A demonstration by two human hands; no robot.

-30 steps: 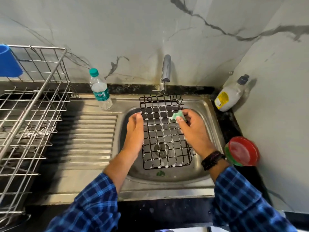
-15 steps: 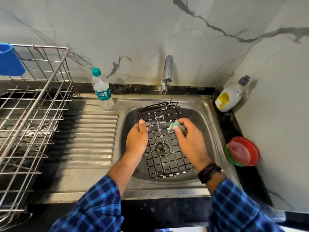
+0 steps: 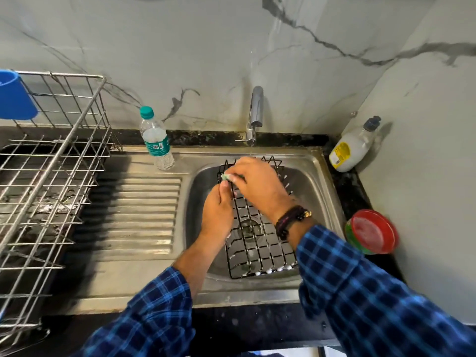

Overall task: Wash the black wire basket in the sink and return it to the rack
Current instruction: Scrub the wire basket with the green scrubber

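My left hand [image 3: 217, 210] curls round the left edge of the black wire grid basket [image 3: 260, 251], lying lengthwise away from me in the stainless steel sink [image 3: 313, 186]. Beyond it, my right hand [image 3: 257, 184] pinches a small green sponge [image 3: 226, 177] at the far-left corner.

Brushed steel sink [image 3: 316, 176] (black-coated wire basket [image 3: 260, 243])
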